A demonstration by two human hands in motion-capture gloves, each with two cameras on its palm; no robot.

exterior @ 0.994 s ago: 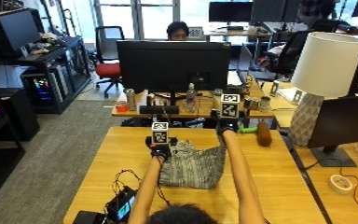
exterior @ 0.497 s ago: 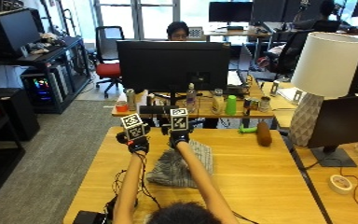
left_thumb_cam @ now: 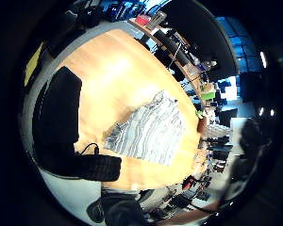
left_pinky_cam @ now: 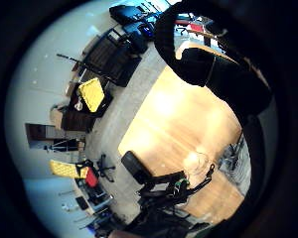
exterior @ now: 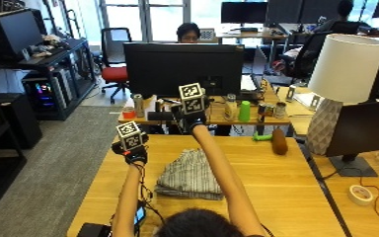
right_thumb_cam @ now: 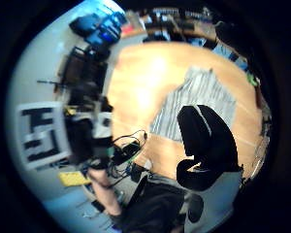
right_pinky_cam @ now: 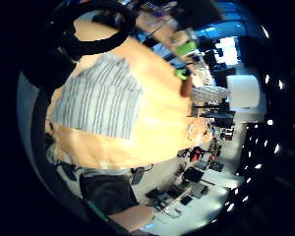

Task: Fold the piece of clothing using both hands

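A grey striped garment [exterior: 189, 175] lies folded in a compact rectangle on the wooden table [exterior: 275, 173]. Neither hand touches it. My left hand [exterior: 135, 155] hovers above the table just left of the garment's far corner. Raised higher, my right hand [exterior: 194, 121] is over the table's far edge, its forearm crossing above the cloth. Both hands hold nothing, fingers loosely curled. From the palm views the garment [left_thumb_cam: 151, 129] [right_pinky_cam: 101, 101] [right_thumb_cam: 199, 97] sits flat and apart from the gloved fingers [right_thumb_cam: 203, 141].
A black monitor [exterior: 183, 61] stands behind the table's far edge with bottles, one green [exterior: 244, 111]. A brown object [exterior: 279, 140] lies at the far right, a white lamp [exterior: 340, 89] further right. A phone with cables [exterior: 140, 215] sits near the front left.
Both hands carried the garment's far edge over to the left, then let go. Now they are lifted off the cloth, the right one highest. The garment lies narrower, folded.
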